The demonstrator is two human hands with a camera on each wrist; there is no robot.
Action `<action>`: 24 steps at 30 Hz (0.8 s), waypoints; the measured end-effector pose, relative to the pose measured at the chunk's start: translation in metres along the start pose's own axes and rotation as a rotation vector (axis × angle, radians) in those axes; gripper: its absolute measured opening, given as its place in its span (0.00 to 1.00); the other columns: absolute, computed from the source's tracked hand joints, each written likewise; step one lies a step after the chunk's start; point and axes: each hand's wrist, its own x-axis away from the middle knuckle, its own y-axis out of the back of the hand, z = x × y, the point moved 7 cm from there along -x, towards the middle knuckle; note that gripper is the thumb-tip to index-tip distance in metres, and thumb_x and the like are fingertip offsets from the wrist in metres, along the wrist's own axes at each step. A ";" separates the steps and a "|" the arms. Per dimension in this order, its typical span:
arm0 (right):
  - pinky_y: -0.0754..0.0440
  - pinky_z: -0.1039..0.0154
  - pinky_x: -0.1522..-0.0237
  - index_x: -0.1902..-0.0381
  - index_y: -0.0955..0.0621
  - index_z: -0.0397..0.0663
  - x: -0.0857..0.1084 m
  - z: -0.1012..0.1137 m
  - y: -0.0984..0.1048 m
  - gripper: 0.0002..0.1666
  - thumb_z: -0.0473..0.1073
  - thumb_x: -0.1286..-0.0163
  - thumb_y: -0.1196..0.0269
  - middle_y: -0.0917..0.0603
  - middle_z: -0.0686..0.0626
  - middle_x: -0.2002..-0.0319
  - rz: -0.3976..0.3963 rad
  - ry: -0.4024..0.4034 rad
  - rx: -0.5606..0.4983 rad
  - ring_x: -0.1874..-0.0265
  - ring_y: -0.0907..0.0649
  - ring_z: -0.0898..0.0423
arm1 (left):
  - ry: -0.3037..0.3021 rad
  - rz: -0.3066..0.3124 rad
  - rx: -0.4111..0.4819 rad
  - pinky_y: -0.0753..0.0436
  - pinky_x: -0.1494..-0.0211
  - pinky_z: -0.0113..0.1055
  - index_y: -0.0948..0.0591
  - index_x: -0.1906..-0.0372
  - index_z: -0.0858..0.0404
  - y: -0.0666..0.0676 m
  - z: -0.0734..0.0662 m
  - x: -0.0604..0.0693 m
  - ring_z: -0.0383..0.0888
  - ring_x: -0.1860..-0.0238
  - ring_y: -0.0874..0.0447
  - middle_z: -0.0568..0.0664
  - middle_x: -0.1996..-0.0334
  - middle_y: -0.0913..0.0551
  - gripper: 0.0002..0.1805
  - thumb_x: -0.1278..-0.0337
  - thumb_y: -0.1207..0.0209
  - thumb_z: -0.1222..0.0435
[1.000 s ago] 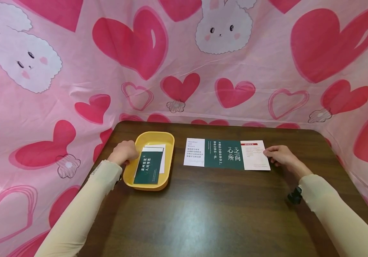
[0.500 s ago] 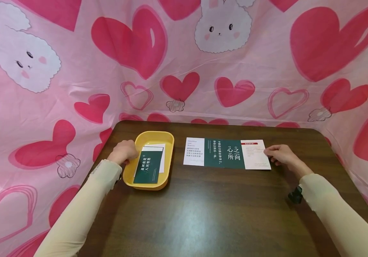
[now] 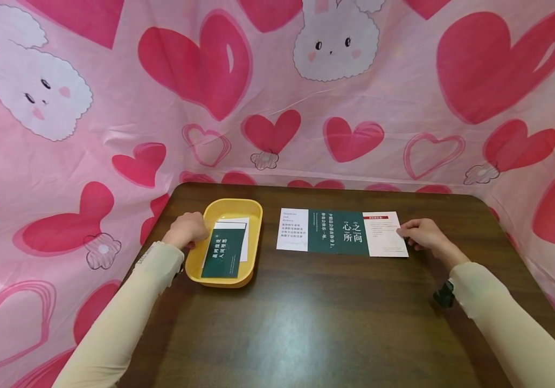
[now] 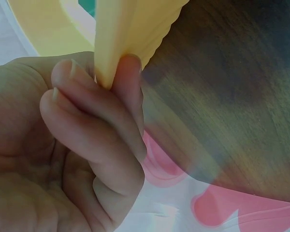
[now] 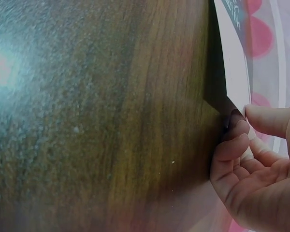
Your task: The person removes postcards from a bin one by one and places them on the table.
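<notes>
My left hand [image 3: 185,229] grips the left rim of a yellow plastic tray [image 3: 257,237]. In the left wrist view, its curled fingers [image 4: 101,140] lie against the tray wall [image 4: 128,34]. Inside the tray is a dark green card [image 3: 224,256] with white lettering, over white cards [image 3: 245,245]. To the right, a row of printed panels lies on the table: a white one [image 3: 293,230], a green stretch [image 3: 338,233] and a cream one [image 3: 385,234] with a red bar. My right hand [image 3: 428,237] pinches the cream card's right edge, slightly lifted in the right wrist view.
Everything stands on a dark brown wooden table [image 3: 287,323] with rounded far corners. Pink cloth [image 3: 268,81] printed with hearts and rabbits hangs behind and at both sides. A dark device [image 3: 444,295] is strapped at the right wrist.
</notes>
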 end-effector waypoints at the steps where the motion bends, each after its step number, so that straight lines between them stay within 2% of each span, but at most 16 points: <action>1: 0.19 0.61 0.69 0.42 0.22 0.26 0.000 0.000 0.000 0.27 0.48 0.21 0.37 0.21 0.47 0.67 -0.001 0.000 0.001 0.68 0.22 0.52 | 0.000 -0.001 -0.002 0.15 0.70 0.36 0.23 0.49 0.73 0.000 0.000 0.000 0.52 0.74 0.19 0.62 0.66 0.20 0.20 0.44 0.33 0.67; 13: 0.20 0.61 0.72 0.45 0.21 0.26 0.001 0.004 0.000 0.25 0.47 0.22 0.37 0.21 0.47 0.69 -0.022 0.006 0.025 0.71 0.22 0.52 | 0.003 0.009 0.017 0.14 0.69 0.36 0.24 0.48 0.74 0.001 -0.001 0.003 0.52 0.73 0.19 0.63 0.64 0.20 0.22 0.43 0.32 0.66; 24: 0.19 0.60 0.72 0.46 0.20 0.27 -0.003 0.000 0.000 0.25 0.47 0.23 0.36 0.19 0.46 0.66 -0.033 0.018 0.056 0.71 0.21 0.52 | 0.001 0.020 0.008 0.15 0.71 0.36 0.24 0.49 0.74 -0.001 0.000 0.000 0.52 0.75 0.20 0.63 0.65 0.20 0.21 0.43 0.33 0.66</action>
